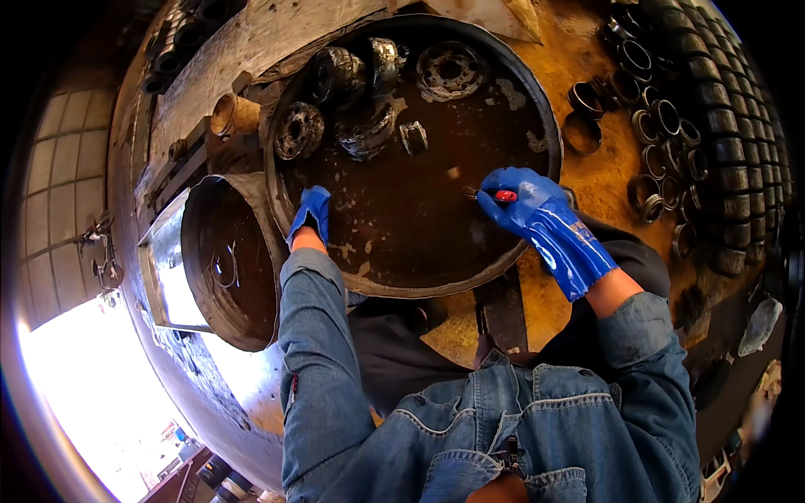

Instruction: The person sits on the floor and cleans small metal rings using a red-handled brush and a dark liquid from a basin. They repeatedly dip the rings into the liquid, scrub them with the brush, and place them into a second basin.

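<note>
My right hand (524, 201), in a blue rubber glove, is closed around a small red-handled tool (506, 196) over the right side of a wide round tub (419, 292). Thin bristles show at the fingertips, like those of a brush. My left hand (311, 211), gloved in the same blue, is low at the tub's left inner edge. Its fingers are mostly hidden, and whether they grip something cannot be made out. Inside the tub, grimy round metal parts lie at the far side, among them a disc with holes (453, 70), another disc (299, 131) and a small ribbed piece (413, 137).
A second round container (231, 260) with a looped wire stands left of the tub. A rusty cup-shaped part (236, 115) sits beyond it. On the right are several metal rings (582, 132) on the floor and stacked dark cylinders (723, 134).
</note>
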A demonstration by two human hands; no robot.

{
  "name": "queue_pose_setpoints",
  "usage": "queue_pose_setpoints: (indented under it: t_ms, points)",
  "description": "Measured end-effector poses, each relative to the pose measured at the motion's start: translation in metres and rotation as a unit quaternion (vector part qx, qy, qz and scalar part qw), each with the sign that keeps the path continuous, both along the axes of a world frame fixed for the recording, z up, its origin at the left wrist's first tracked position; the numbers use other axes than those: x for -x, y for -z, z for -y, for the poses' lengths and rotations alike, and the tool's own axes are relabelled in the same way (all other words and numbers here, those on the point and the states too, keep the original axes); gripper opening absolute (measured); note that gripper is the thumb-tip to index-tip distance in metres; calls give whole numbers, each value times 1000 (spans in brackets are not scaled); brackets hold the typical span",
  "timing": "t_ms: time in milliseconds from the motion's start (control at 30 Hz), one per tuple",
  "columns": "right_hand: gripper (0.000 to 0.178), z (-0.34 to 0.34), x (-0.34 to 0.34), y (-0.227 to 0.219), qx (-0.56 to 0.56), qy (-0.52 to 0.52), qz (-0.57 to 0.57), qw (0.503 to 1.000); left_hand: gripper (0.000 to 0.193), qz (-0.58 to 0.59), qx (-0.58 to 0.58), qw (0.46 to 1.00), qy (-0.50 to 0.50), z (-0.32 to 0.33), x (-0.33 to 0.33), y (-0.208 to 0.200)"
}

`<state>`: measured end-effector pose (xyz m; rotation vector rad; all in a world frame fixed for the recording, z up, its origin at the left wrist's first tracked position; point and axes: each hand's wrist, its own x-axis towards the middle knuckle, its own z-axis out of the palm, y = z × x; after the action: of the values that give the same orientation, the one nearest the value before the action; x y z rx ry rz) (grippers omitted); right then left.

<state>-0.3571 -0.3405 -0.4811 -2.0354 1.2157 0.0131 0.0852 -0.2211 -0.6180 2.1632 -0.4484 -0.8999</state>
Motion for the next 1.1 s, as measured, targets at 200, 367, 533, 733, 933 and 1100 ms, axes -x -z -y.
queue_pose_setpoints:
  t_ms: [200,367,533,733,933,1100]
  points:
    - [26,0,-3,5,8,-24,4,1000,34,89,-64,990,88,8,1,-6]
    - [26,-1,-1,7,8,-19,32,999,32,283,-207,893,281,23,4,-16]
    - [25,-3,-2,12,26,-20,45,998,32,461,-340,677,462,37,9,-17]
    - [25,-7,-7,12,19,-18,16,1000,33,547,-403,492,544,33,13,-9]
    - [25,-7,-9,11,16,-18,2,1000,37,563,-418,432,566,29,21,-7]
    - [24,-7,-10,9,27,-8,14,999,42,592,-427,203,653,10,-2,-3]
